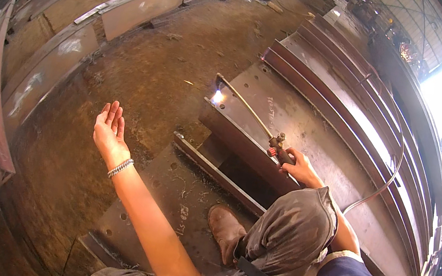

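My right hand (301, 169) is wrapped round the handle of a cutting torch (256, 117) with a long brass-coloured tube and red knob. The torch's bent tip hangs over the far left corner of a steel beam (304, 131), where a bright white-blue flame (218, 97) glows beside a bolt hole. Out to the left, over the brown floor, my left hand (111, 129) is held up with its fingers stretched out and nothing in it. A chain bracelet (120, 168) circles that wrist.
A gas hose (397, 167) curves over several parallel steel beams (344, 100) on the right. My boot (225, 232) rests on a drilled steel plate (162, 210). More beams (143, 11) line the left side. Sparks (405, 51) fly at the far right.
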`<state>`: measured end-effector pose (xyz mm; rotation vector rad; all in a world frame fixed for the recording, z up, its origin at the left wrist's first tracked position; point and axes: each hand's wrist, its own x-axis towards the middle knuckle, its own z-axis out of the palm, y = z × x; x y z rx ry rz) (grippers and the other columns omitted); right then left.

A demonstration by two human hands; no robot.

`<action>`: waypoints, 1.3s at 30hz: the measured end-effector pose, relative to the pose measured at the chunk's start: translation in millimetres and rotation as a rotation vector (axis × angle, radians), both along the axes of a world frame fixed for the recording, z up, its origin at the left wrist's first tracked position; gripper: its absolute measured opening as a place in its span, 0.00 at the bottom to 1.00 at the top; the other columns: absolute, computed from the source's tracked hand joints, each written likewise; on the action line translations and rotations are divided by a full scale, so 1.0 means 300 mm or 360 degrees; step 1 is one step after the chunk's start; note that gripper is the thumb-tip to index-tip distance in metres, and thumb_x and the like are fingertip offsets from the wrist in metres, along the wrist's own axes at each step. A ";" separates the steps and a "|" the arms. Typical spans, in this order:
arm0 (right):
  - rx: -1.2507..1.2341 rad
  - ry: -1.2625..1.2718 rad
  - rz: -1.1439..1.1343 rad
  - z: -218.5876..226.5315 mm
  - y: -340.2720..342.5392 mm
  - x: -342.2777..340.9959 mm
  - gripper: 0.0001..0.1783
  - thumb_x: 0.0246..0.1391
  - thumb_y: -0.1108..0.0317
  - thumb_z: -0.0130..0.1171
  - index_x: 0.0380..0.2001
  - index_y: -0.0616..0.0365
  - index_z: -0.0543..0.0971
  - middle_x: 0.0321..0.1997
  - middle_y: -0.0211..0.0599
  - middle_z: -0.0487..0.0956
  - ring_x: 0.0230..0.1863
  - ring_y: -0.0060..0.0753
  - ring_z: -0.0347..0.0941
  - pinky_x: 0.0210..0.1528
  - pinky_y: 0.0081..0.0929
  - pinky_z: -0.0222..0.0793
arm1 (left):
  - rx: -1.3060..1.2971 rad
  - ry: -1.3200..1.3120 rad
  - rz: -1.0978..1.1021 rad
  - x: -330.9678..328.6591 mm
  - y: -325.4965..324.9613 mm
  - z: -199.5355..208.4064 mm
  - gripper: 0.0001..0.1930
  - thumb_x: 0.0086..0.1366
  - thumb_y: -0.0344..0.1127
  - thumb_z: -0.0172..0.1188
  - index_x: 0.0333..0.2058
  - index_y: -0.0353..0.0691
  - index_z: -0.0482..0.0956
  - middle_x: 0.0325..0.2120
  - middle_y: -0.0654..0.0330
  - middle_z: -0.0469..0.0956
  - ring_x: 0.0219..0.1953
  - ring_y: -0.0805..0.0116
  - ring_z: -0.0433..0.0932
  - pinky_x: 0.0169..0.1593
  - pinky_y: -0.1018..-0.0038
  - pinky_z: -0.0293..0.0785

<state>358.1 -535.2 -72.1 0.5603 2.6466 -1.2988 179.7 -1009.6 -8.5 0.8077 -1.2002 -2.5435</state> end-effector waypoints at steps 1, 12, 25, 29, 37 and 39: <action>-0.0033 -0.0009 0.0000 -0.006 -0.001 -0.005 0.26 0.45 0.64 0.66 0.49 0.59 0.78 0.29 0.40 0.84 0.31 0.31 0.81 0.38 0.32 0.75 | -0.0010 -0.0006 0.0000 -0.001 0.005 -0.004 0.19 0.73 0.38 0.45 0.54 0.36 0.77 0.46 0.59 0.84 0.49 0.73 0.80 0.54 0.75 0.72; 0.0128 0.0031 -0.0120 -0.063 0.070 -0.070 0.29 0.42 0.64 0.66 0.50 0.61 0.77 0.30 0.44 0.84 0.31 0.35 0.81 0.38 0.33 0.74 | -0.0105 -0.0022 -0.0022 -0.007 0.005 -0.038 0.18 0.72 0.38 0.46 0.54 0.36 0.75 0.48 0.60 0.83 0.49 0.73 0.80 0.51 0.78 0.74; -0.0348 -0.0178 -0.0066 0.062 -0.040 0.045 0.29 0.48 0.71 0.62 0.55 0.63 0.71 0.40 0.40 0.85 0.40 0.28 0.82 0.44 0.27 0.76 | -0.0158 -0.0079 -0.0183 -0.048 0.139 -0.089 0.17 0.71 0.38 0.50 0.52 0.36 0.78 0.47 0.58 0.84 0.48 0.71 0.81 0.51 0.77 0.74; -0.0416 -0.0203 0.0025 0.079 -0.085 0.055 0.29 0.48 0.73 0.63 0.55 0.63 0.70 0.41 0.41 0.84 0.41 0.27 0.81 0.47 0.27 0.76 | -0.0340 -0.0025 -0.0316 -0.052 0.194 -0.095 0.17 0.71 0.38 0.51 0.52 0.37 0.78 0.47 0.59 0.84 0.48 0.72 0.80 0.53 0.76 0.73; -0.0658 -0.0155 0.0021 0.025 0.047 -0.058 0.26 0.50 0.73 0.61 0.54 0.63 0.69 0.40 0.43 0.84 0.36 0.28 0.81 0.39 0.24 0.76 | -0.0724 0.0039 -0.0556 -0.038 0.325 -0.023 0.15 0.72 0.40 0.52 0.49 0.37 0.80 0.44 0.59 0.84 0.44 0.73 0.82 0.49 0.77 0.75; -0.0521 -0.0138 0.0002 -0.002 0.100 -0.096 0.26 0.51 0.73 0.60 0.54 0.64 0.68 0.39 0.43 0.84 0.36 0.28 0.82 0.38 0.25 0.76 | -0.0783 0.0157 -0.0558 -0.059 0.324 0.071 0.14 0.72 0.39 0.53 0.48 0.39 0.80 0.43 0.60 0.84 0.44 0.73 0.82 0.49 0.76 0.76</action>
